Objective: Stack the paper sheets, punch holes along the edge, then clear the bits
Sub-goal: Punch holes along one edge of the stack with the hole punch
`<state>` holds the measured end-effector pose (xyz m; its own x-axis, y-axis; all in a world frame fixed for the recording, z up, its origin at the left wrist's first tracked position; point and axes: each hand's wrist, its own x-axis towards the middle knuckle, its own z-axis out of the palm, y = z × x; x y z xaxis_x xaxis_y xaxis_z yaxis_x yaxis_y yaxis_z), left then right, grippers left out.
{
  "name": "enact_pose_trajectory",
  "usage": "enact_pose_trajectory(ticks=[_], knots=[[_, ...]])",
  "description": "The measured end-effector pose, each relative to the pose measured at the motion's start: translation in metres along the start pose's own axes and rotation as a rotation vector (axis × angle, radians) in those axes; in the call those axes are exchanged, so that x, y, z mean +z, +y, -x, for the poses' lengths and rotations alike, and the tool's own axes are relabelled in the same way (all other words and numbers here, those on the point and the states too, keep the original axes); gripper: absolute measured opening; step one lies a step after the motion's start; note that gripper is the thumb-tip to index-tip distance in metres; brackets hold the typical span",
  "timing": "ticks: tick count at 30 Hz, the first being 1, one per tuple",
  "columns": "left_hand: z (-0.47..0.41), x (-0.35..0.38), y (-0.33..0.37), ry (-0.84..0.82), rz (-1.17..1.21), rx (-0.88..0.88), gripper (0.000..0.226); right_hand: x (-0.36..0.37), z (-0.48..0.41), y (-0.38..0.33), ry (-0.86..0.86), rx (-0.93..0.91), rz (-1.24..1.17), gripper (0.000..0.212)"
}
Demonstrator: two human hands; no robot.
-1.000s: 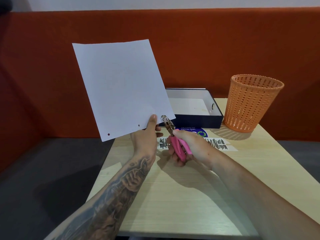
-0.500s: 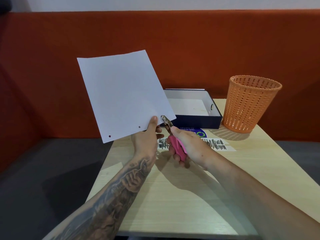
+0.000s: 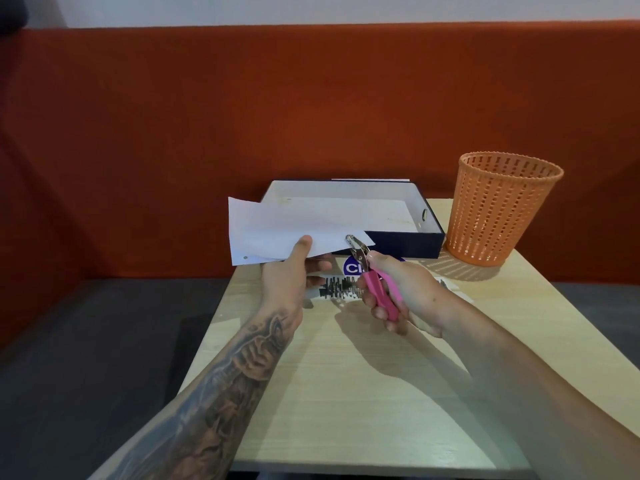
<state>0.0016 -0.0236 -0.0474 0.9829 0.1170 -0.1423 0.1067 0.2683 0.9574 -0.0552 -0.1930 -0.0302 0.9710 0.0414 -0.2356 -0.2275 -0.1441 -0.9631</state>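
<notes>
My left hand (image 3: 289, 275) pinches a stack of white paper sheets (image 3: 277, 225) by the near edge, thumb on top. The sheets lie almost flat above the table's far left corner, and a punched hole shows near their left corner. In my right hand (image 3: 398, 292) is a pink-handled hole punch (image 3: 372, 277). Its metal jaws sit at the right end of the sheets' near edge.
A dark blue open box (image 3: 408, 242) with a white inside stands behind the sheets. An orange mesh bin (image 3: 498, 209) stands at the table's far right. A blue sticker and barcode-like labels (image 3: 337, 287) lie on the wooden table (image 3: 363, 393). An orange padded wall runs behind.
The sheets were held upright facing me and have tipped down to nearly flat. The punch stays at their right corner, and both hands kept their grips.
</notes>
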Motion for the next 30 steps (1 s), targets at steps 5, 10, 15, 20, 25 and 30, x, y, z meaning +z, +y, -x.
enact_pose_trajectory(ticks=[5,10,15,20,25,30], knots=[[0.002,0.001,-0.002,0.014,-0.18,-0.029,0.04,0.003,0.008,0.003,-0.016,0.107,-0.043,0.054],[0.008,0.002,-0.002,0.012,-0.246,-0.003,0.034,0.007,0.018,0.006,-0.042,0.191,-0.046,0.052],[0.01,0.003,-0.005,-0.007,-0.267,-0.027,0.029,0.008,0.021,0.01,-0.019,0.232,-0.023,0.054],[0.009,0.004,-0.008,-0.03,-0.294,-0.011,0.022,0.005,0.024,0.01,-0.009,0.273,0.012,0.054],[0.007,0.004,-0.013,-0.092,-0.297,-0.012,0.024,0.001,0.026,0.011,0.006,0.304,0.03,0.053],[0.009,0.005,-0.017,-0.124,-0.311,-0.029,0.032,-0.004,0.027,0.013,0.017,0.338,0.04,0.055]])
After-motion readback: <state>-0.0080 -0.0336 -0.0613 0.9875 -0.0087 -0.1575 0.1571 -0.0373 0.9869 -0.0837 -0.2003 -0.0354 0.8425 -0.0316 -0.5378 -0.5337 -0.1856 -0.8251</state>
